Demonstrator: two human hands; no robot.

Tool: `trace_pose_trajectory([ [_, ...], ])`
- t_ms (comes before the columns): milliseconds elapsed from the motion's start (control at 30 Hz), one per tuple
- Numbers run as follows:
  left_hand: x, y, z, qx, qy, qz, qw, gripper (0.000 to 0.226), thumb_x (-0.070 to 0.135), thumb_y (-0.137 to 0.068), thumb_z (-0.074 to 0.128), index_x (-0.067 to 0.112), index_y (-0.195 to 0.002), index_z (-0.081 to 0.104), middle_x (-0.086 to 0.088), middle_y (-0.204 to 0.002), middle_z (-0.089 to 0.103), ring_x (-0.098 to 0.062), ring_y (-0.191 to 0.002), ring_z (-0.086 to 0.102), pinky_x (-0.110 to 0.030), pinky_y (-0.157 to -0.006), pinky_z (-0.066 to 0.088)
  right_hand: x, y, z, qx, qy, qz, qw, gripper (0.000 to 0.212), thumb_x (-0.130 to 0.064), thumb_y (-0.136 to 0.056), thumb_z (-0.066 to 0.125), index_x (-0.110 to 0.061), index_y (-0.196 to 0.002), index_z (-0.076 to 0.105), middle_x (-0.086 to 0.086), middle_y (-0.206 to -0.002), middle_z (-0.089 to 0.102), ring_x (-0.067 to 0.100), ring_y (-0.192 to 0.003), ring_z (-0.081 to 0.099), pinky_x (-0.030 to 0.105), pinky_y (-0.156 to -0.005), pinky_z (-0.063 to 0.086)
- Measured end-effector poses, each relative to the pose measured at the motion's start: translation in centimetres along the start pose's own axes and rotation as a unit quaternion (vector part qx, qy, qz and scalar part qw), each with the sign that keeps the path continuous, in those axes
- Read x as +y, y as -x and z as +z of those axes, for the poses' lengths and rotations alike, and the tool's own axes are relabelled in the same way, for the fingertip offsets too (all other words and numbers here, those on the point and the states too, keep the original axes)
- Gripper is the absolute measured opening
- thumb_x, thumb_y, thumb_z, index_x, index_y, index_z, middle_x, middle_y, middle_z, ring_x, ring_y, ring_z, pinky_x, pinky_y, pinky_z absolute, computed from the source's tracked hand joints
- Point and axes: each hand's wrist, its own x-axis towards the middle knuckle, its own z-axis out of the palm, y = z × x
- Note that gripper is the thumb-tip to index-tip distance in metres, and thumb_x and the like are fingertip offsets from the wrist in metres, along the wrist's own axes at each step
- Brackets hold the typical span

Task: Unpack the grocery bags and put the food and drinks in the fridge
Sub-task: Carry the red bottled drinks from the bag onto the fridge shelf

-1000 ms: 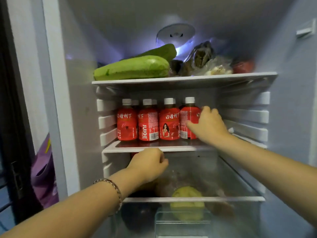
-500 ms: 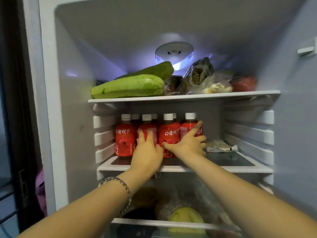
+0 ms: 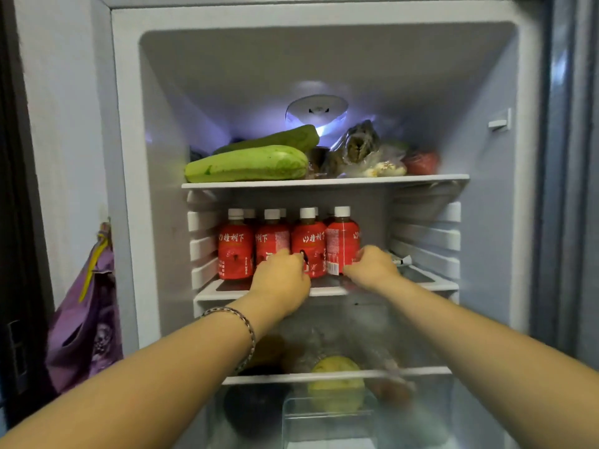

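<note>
1. Bag (image 3: 84,319) of purple colour hung outside the fridge (image 3: 155,222), well left of the row of red bottles (image 3: 288,244).
2. Two green gourds lay on the shelf above the row's left half, the paler gourd (image 3: 246,163) in front of the darker gourd (image 3: 278,140).
3. The left hand (image 3: 280,280), a beaded bracelet (image 3: 241,322) on its wrist, reached in front of the row. Its bent fingers touched the lower fronts of the second and third bottles, but whether they gripped either could not be told.
4. The row itself stood upright and white-capped on the middle shelf (image 3: 220,293), with more bottles behind it.
5. A yellow fruit (image 3: 337,384) sat well below the row, blurred behind a clear drawer front.
6. The right hand (image 3: 371,267) was at the row's right end, fingers curled round the lower part of the rightmost bottle (image 3: 343,234).
7. Clear food bags (image 3: 366,147) lay above the row's right end, and a small white packet (image 3: 402,261) lay just right of it.
</note>
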Motion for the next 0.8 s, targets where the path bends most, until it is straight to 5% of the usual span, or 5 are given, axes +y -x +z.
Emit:
trace_pose_trajectory([
  [233, 6.4, 7.3, 0.0, -0.185, 0.050, 0.154, 0.969, 0.023, 0.023, -0.093, 0.047, 0.005, -0.088, 0.061, -0.017, -0.112, 0.065, -0.032, -0.103, 0.060, -0.035, -0.083, 0.047, 3.9, 13.9, -5.7, -0.060, 0.101, 0.057, 0.991, 0.023, -0.014, -0.085, 0.053, -0.012, -0.063, 0.060, 0.011, -0.074, 0.069, 0.020, -0.067, 0.063, 0.027, -0.068, 0.052],
  [333, 11.1, 12.5, 1.3, -0.282, 0.042, 0.240, 0.928, 0.028, 0.024, -0.092, 0.046, 0.008, -0.069, 0.051, -0.015, -0.098, 0.070, -0.029, -0.087, 0.065, -0.034, -0.081, 0.051, 7.7, 21.6, -8.2, -0.072, 0.126, 0.150, 0.978, 0.018, -0.017, -0.087, 0.056, -0.007, -0.076, 0.066, 0.001, -0.061, 0.068, 0.010, -0.051, 0.060, 0.024, -0.062, 0.053],
  [467, 18.9, 20.7, 1.7, -0.352, 0.092, 0.348, 0.864, 0.019, 0.021, -0.090, 0.048, 0.006, -0.091, 0.059, -0.015, -0.093, 0.065, -0.030, -0.083, 0.065, -0.034, -0.078, 0.053, 11.2, 33.8, -12.8, -0.061, 0.211, 0.242, 0.945, 0.020, -0.020, -0.087, 0.054, -0.008, -0.095, 0.068, 0.010, -0.088, 0.066, 0.026, -0.082, 0.065, 0.028, -0.071, 0.050],
  [667, 31.3, 40.0, -0.5, -0.372, 0.132, 0.547, 0.738, 0.024, 0.028, -0.092, 0.048, 0.008, -0.087, 0.060, -0.015, -0.096, 0.063, -0.032, -0.098, 0.061, -0.033, -0.076, 0.045, 17.5, 56.6, -21.2, -0.028, 0.205, 0.457, 0.865, 0.025, -0.020, -0.090, 0.053, -0.004, -0.101, 0.068, 0.012, -0.092, 0.071, 0.015, -0.060, 0.058, 0.025, -0.057, 0.048],
  [800, 37.6, 53.2, -2.4, -0.360, 0.120, 0.635, 0.673, 0.027, 0.030, -0.096, 0.042, 0.008, -0.105, 0.056, -0.013, -0.109, 0.061, -0.032, -0.098, 0.058, -0.036, -0.078, 0.046, 19.0, 71.5, -25.7, 0.018, 0.187, 0.558, 0.808, 0.028, -0.018, -0.091, 0.051, -0.001, -0.104, 0.068, 0.014, -0.096, 0.072, 0.018, -0.065, 0.059, 0.030, -0.068, 0.051],
])
